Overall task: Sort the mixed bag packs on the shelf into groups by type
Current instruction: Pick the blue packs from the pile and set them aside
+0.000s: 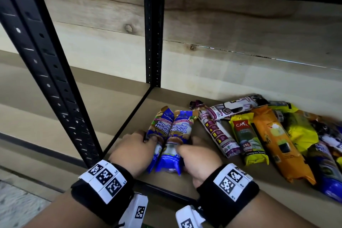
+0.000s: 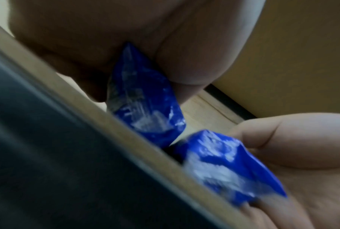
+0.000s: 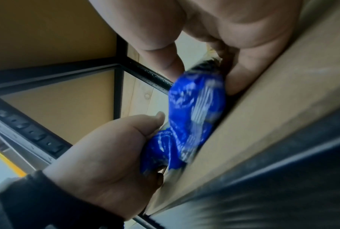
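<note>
Two blue "Singlet Handle" garbage bag packs lie side by side at the left end of the brown shelf board (image 1: 211, 170). My left hand (image 1: 146, 140) grips the lower part of the left pack (image 1: 162, 126); the left wrist view shows this pack (image 2: 141, 99) between thumb and fingers. My right hand (image 1: 188, 147) grips the right pack (image 1: 180, 129), whose blue end (image 3: 196, 108) sits between thumb and fingers in the right wrist view. To the right, mixed packs lie loose: a purple-white drawstring pack (image 1: 218, 131), a yellow Casa pack (image 1: 248, 139) and an orange pack (image 1: 277, 142).
A black rear upright (image 1: 154, 42) and a black front-left post (image 1: 46, 61) frame the bay. A pale wooden wall (image 1: 240, 33) stands behind the shelf. More yellow and blue packs (image 1: 303, 131) pile up at the far right. Bare board (image 1: 129, 116) lies left of the blue packs.
</note>
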